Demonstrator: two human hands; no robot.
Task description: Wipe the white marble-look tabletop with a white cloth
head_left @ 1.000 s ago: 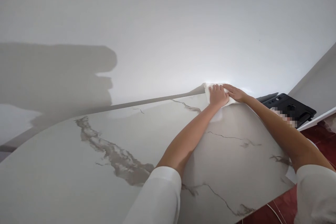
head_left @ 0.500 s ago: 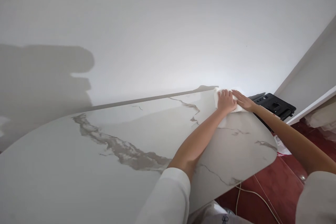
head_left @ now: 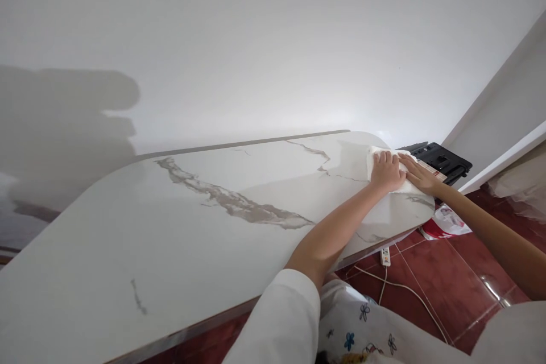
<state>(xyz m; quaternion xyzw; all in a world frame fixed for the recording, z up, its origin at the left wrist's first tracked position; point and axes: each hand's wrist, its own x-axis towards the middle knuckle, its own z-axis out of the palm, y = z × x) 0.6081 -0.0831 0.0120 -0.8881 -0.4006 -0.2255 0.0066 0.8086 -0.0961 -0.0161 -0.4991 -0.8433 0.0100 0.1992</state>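
Note:
A white folded cloth (head_left: 371, 160) lies on the right end of a white, marble-patterned tabletop (head_left: 128, 227). My left hand (head_left: 387, 173) presses on the cloth, its fingers bent over the upper part. Beside it, my right hand (head_left: 420, 176) rests on the cloth's right side with fingers stretched out flat, their tips close to my left hand. Much of the cloth is covered by both hands.
A white wall (head_left: 264, 45) rises behind the table. Past the table's right end are a black case-like object (head_left: 443, 162) and a red-and-white bag (head_left: 447, 222). A power strip (head_left: 385, 256) with a cable lies on the red tiled floor (head_left: 460, 273).
Both hands have slid the cloth from the table's back edge toward me and the right end. The view has shifted, showing more of the table's front edge and the floor.

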